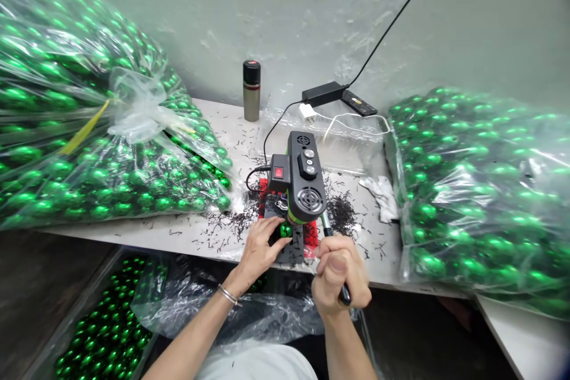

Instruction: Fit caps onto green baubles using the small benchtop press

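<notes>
Between the thumb and fingers of my left hand [262, 244] is a shiny green ball ornament [285, 230], held under the front end of a small black bench machine [306, 175]. The machine has round vents, buttons on top and a red switch on its side box. My right hand [341, 270] is wrapped round the black-gripped lever [327, 230] on the machine's right side. A red mat [310, 239] shows beneath the machine's base. Little black shreds [341, 214] lie thickly around it. The ball's underside is hidden.
Large clear bags of green balls stand left [98, 172] and right [472, 202]. Behind the machine are a tumbler [252, 92], a power adapter [324, 93] and a white cable [356, 117]. A white cloth [382, 197] lies right. Below the table edge sits a bin of green balls [104, 326].
</notes>
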Demonstrator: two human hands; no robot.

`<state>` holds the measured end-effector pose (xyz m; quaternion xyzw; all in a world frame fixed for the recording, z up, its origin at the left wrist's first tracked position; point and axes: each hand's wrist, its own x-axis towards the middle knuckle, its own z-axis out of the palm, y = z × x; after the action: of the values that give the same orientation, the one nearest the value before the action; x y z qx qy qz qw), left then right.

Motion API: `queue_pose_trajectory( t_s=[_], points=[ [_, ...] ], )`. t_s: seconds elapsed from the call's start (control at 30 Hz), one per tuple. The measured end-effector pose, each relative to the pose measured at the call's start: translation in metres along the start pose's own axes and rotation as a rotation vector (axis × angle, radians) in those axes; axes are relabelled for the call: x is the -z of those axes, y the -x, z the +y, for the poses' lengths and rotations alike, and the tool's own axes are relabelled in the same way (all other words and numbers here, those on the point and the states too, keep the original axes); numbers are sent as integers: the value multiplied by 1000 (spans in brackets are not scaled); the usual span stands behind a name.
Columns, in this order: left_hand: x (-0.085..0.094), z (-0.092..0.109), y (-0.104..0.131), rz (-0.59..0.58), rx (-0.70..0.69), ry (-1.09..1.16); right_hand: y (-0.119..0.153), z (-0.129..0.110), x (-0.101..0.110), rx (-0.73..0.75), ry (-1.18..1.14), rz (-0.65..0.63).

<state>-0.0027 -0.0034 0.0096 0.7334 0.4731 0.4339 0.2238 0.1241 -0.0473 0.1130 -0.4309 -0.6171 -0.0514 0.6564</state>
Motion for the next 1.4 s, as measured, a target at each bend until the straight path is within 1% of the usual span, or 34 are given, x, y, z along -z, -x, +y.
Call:
queue_pose_trajectory(
  t_s=[0.13, 0.27, 0.4, 0.53, 0.6, 0.67, 0.73, 0.8, 0.87, 0.93, 1.0, 1.1, 1.2, 1.27, 1.3, 1.33, 1.4],
  points=[
    [-2, -4, 1, -1, 6, -33, 14, 8, 1, 14, -8, -21],
    [-1, -3, 0, -10, 10, -11, 38, 27, -2, 79, -9, -21],
    [-1, -1, -1, -15, 15, -2, 55, 43, -9, 160, -2, 37],
    [-1, -1, -1, -8, -10, -12, 60, 47, -15, 134, -72, 80],
    [-1, -2, -1, -4, -14, -14, 62, 49, -15, 129, -72, 42],
    [-1, -2, -1, 2, -12, -13, 64, 51, -13, 153, -44, -34],
    [-1, -3, -1, 10, -19, -10, 63, 50, -11, 166, -31, -76],
    [-3, -3, -2, 19, -27, -8, 57, 44, -9, 142, -37, -49],
    [-5, -3, -4, 32, -23, -3, 43, 32, -6, 100, -42, -10],
    [-4, -2, -4, 53, -10, 10, 22, 17, -3, 39, -39, 16],
    [3, 2, 1, 79, 0, 27, 0, 2, 1, -40, -21, 14],
    [22, 11, 24, 76, -53, 13, -21, -11, 3, -75, -18, 0],
    [42, 16, 54, 4, -166, -80, -21, -11, 1, -37, -35, 28],
    [51, 15, 62, 1, -201, -150, -14, -8, -1, -27, -42, 47],
    [55, 12, 60, 25, -209, -184, -10, -6, -2, -29, -44, 53],
    [59, 8, 52, 60, -209, -220, -8, -5, -3, -31, -44, 60],
    [69, -2, 22, 143, -184, -313, -5, -4, -4, -32, -38, 67]
  ],
)
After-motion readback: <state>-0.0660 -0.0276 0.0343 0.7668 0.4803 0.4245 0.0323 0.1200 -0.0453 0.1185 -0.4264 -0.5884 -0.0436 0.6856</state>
